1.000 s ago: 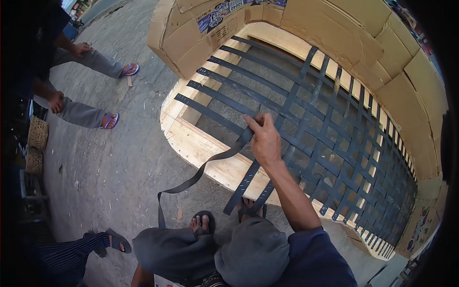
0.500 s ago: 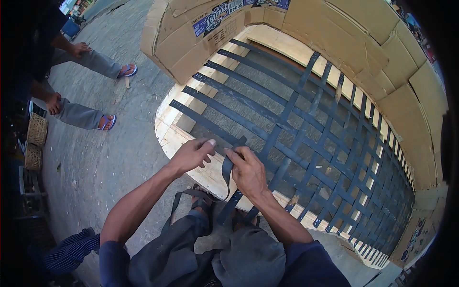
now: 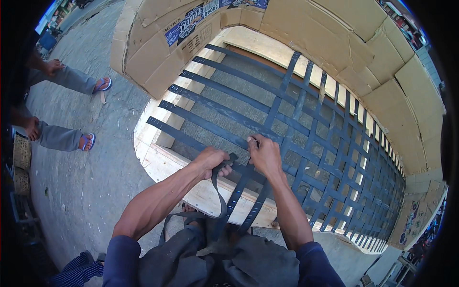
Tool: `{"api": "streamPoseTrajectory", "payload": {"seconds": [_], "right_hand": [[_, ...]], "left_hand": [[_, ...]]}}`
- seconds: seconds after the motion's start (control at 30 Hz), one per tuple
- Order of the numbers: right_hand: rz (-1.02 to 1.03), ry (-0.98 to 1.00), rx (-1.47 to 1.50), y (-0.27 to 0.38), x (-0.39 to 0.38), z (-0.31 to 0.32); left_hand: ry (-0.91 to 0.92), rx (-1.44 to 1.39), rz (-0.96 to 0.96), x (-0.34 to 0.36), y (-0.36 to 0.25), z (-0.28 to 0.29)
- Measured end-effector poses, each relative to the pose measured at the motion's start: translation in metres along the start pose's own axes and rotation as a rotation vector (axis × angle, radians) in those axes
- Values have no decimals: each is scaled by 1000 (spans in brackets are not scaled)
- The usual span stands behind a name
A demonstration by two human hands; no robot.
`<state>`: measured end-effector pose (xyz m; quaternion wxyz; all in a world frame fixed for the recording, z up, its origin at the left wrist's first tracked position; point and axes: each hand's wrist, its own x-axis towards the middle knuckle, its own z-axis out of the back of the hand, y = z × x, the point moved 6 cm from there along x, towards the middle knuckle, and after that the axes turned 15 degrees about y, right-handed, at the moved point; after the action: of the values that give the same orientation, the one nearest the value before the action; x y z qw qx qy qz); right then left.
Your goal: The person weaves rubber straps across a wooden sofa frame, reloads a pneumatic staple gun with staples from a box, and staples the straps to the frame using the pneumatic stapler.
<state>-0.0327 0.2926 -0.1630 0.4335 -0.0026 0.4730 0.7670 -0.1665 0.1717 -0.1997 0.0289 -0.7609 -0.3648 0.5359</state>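
My left hand (image 3: 213, 162) is closed on the loose black strap (image 3: 219, 193) just above the front of the pale wooden frame (image 3: 153, 167); the strap dangles in a loop toward my legs. My right hand (image 3: 264, 157) is a little higher and to the right, over the woven black webbing (image 3: 181, 133), with thumb and fingertips pinched at a strap crossing; what they grip is too small to make out. The webbing's straps are stapled to the frame at their ends and woven more densely toward the right.
Tall cardboard panels (image 3: 358, 33) line the frame's back and sides. At the left, another person's legs (image 3: 60, 136) in grey trousers and flip-flops stand on the concrete, with hands resting near the knees. Wicker baskets (image 3: 21, 153) and more clutter sit at the far left.
My left hand has come in from below and taken hold of the loose strap. My right hand, earlier on that strap, has moved up and right from where it was half a second ago.
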Motion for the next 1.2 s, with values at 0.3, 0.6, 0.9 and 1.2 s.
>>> {"api": "streamPoseTrajectory", "payload": {"seconds": [0.3, 0.6, 0.9, 1.2], "right_hand": [[-330, 386, 278, 5, 45, -17], [90, -183, 593, 31, 94, 90], [82, 41, 902, 34, 101, 80], [-207, 140, -22, 5, 127, 81]], "left_hand": [[276, -159, -239, 21, -12, 6], [15, 481, -198, -21, -4, 3], [-332, 822, -1057, -1, -157, -37], [-168, 676, -40, 78, -145, -9]]}}
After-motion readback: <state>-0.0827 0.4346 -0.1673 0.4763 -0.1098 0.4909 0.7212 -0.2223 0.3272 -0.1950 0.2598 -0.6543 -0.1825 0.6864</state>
